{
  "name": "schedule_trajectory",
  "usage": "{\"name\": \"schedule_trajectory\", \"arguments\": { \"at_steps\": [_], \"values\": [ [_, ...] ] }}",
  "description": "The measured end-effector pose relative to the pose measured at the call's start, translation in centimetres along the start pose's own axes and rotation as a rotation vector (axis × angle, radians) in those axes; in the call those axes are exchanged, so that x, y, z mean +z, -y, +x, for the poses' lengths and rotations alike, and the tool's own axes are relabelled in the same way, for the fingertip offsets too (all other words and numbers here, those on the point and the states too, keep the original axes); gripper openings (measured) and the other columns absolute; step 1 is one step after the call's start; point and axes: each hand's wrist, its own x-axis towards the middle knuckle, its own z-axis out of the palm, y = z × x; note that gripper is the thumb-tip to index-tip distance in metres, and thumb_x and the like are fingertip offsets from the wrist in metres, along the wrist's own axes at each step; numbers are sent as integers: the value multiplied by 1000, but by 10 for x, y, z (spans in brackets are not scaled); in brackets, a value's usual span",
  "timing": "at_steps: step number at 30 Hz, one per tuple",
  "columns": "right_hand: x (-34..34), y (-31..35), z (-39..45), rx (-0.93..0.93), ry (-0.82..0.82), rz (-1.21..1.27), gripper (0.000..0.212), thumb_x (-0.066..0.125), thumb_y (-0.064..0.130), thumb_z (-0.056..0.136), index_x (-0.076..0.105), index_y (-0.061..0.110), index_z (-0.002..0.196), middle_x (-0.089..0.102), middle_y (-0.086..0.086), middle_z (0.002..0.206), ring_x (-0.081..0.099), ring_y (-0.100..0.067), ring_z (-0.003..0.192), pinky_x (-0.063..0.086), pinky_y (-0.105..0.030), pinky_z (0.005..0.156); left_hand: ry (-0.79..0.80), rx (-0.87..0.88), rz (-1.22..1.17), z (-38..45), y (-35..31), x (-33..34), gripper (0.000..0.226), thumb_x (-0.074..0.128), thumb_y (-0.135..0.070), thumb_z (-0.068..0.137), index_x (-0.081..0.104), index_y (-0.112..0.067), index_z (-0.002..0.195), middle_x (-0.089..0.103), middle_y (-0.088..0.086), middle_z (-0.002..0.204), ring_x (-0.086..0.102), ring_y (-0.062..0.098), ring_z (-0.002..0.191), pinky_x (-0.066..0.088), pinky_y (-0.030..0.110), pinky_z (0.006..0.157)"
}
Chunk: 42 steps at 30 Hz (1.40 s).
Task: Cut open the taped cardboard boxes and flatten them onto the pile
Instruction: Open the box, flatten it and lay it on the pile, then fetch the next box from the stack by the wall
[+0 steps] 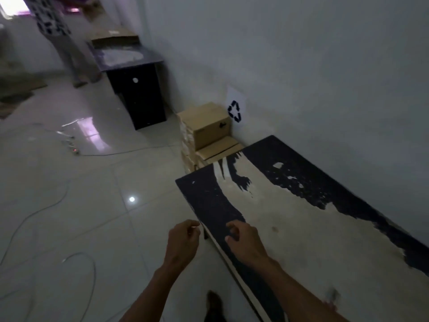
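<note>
Both hands, left hand [183, 238] and right hand [243, 240], hung loosely curled and held nothing. The stacked cardboard boxes [209, 126] looked wobbly; bumping them might topple them.

A dim room with a plain grey wall [301, 54] and glossy pale floor tiles [69, 194] crossed by loose cables [46, 205]. A worn black table [290, 205] with peeling surface stands against the wall; a dark cabinet [137, 94] sits farther along. Daylight glows from a window [11, 5] at far left.
</note>
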Motion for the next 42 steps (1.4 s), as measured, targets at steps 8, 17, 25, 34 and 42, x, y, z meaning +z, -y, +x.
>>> {"name": "schedule_trajectory", "arguments": {
  "at_steps": [8,17,25,34,42],
  "values": [
    [41,60,143,-44,93,-9,43,67,23,90,59,15,131,65,-2,119,61,-16,109,51,-29,92,-21,-72,13,128,39,-50,22,58,-13,97,69,-13,117,70,5,101,68,13,85,58,30,80],
    [69,121,279,4,221,-6,37,66,18,91,59,16,127,60,1,103,57,-8,94,45,-12,73,-22,-192,-3,258,60,-95,22,58,-13,97,69,-12,115,70,8,104,69,16,88,55,26,81],
    [99,159,376,129,236,23,32,65,22,91,58,19,123,58,0,108,59,-14,99,54,-30,86,49,-192,17,374,97,-128,21,60,-11,95,72,-10,112,72,6,98,69,13,83,53,24,77],
    [130,218,477,316,72,115,35,70,19,88,63,12,121,63,1,99,58,-11,91,41,-15,67,208,-118,73,531,124,-174,21,60,-12,94,71,-10,111,72,8,97,69,18,84,56,33,82],
    [127,236,559,480,-73,216,32,64,10,88,65,4,119,69,-12,106,60,-15,88,44,-17,64,358,-53,123,653,122,-175,22,60,-13,93,71,-11,112,70,9,101,69,18,86,56,33,82]
  ]
}}
